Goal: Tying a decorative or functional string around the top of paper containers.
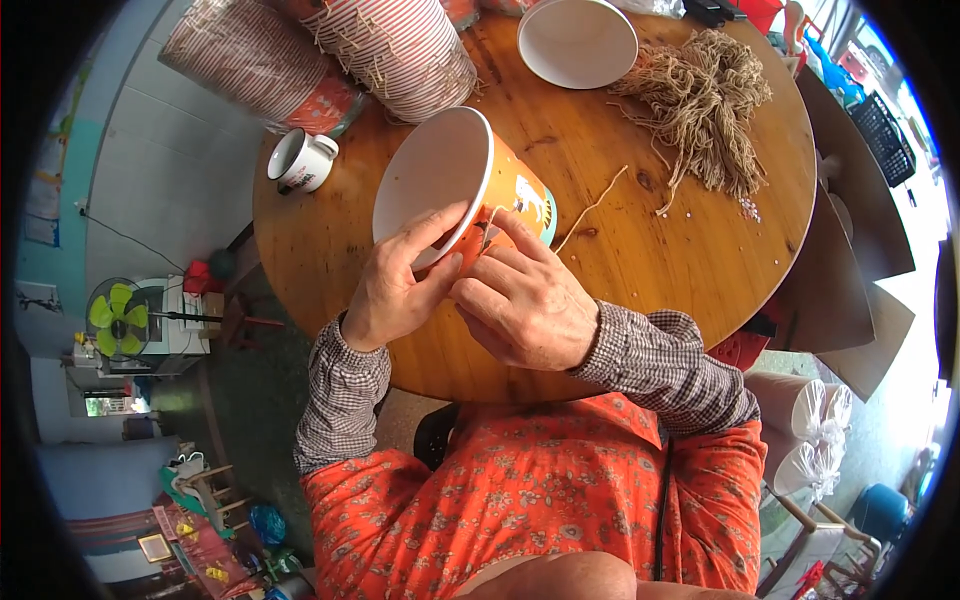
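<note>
A large paper bucket (515, 175), white inside and orange with printed figures outside, is tilted on its side over the wooden table in front of me. My left hand (395, 285) grips its near rim, with fingers inside the wall and the thumb outside. Against the outer wall, just under the rim, my right hand (530, 305) pinches a thin beige string (497, 211). The fingers partly hide where the string meets the wall. Right of the bucket, a strand of twine (595, 212) lies on the table, its lower end close to my right hand.
A heap of beige twine (705, 105) lies at the far right of the round table (700, 260). Beside it stands another white-lined bucket (578, 42). Stacked buckets (395, 55) with string ends and a plastic-wrapped stack (245, 65) are at far left, near an enamel mug (303, 162).
</note>
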`<state>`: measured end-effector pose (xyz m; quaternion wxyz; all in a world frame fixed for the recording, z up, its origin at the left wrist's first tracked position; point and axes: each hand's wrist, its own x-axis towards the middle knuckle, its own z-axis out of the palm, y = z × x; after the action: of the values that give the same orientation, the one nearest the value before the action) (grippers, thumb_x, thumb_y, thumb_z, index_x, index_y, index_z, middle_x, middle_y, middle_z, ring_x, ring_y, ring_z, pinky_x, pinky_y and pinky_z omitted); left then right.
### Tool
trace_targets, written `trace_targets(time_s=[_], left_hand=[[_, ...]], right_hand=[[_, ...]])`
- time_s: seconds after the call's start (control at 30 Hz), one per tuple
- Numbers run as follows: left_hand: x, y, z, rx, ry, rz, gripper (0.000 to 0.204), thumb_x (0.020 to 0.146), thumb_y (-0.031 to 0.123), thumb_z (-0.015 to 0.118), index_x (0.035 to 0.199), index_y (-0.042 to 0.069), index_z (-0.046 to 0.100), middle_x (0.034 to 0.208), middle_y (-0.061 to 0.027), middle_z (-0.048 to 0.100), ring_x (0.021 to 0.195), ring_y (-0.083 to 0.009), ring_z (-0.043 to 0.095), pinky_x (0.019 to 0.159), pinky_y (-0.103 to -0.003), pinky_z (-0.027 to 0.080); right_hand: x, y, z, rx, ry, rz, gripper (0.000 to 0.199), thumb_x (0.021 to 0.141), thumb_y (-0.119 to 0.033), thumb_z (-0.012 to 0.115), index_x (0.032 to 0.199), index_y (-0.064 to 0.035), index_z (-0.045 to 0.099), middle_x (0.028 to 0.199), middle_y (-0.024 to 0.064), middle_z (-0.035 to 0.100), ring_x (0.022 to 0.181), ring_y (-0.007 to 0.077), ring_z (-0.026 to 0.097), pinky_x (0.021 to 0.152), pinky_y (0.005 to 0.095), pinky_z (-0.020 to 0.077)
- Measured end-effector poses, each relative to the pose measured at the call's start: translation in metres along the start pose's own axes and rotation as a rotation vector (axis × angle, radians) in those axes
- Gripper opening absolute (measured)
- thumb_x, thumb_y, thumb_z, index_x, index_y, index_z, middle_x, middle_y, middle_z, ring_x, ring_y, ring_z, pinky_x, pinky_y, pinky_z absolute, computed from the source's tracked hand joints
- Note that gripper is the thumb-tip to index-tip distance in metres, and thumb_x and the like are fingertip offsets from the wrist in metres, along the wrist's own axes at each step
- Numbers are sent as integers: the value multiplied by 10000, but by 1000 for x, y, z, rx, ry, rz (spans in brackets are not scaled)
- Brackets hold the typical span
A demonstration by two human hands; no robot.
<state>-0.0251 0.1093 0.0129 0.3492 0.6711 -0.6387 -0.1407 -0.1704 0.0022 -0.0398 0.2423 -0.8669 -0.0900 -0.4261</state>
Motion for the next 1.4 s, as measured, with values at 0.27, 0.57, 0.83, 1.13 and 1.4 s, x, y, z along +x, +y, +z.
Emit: trace_targets(time_s=[0.27,0.57,0.83,1.13,1.4], left_hand=[[3,-2,-2,-13,-43,2,486,856,25,606,1331,9,503,1261,-185,588,1161,-285,585,979,-346,458],[-2,-13,-4,-100,-13,-120,339,840,32,611,1175,-5,566,1016,-108,645,904,-176,624,800,-298,502],[8,-9,-6,-96,20,-111,116,843,54,611,935,-9,580,852,-86,640,775,-158,628,692,-290,500],[7,-1,4,-83,-2,-189,99,860,65,619,928,2,585,818,-38,639,774,-106,610,686,-255,495],[4,-1,8,-61,-9,-130,104,836,19,610,928,-4,566,833,-79,619,763,-161,612,685,-290,501]], right_hand=[[8,-13,-14,-127,-224,34,211,686,-64,622,878,-53,535,807,66,553,825,240,607,1049,519,346],[13,32,-44,858,-169,442,100,807,-37,594,901,-9,586,839,83,648,821,196,636,778,339,509],[-20,38,-8,1115,438,766,96,935,-67,595,995,8,602,962,57,660,885,118,631,839,266,513],[-17,30,7,972,497,859,101,908,-84,620,938,12,608,859,11,633,761,61,592,685,222,517],[-21,33,5,879,447,840,105,893,-90,634,918,8,605,818,20,645,749,78,614,675,238,530]])
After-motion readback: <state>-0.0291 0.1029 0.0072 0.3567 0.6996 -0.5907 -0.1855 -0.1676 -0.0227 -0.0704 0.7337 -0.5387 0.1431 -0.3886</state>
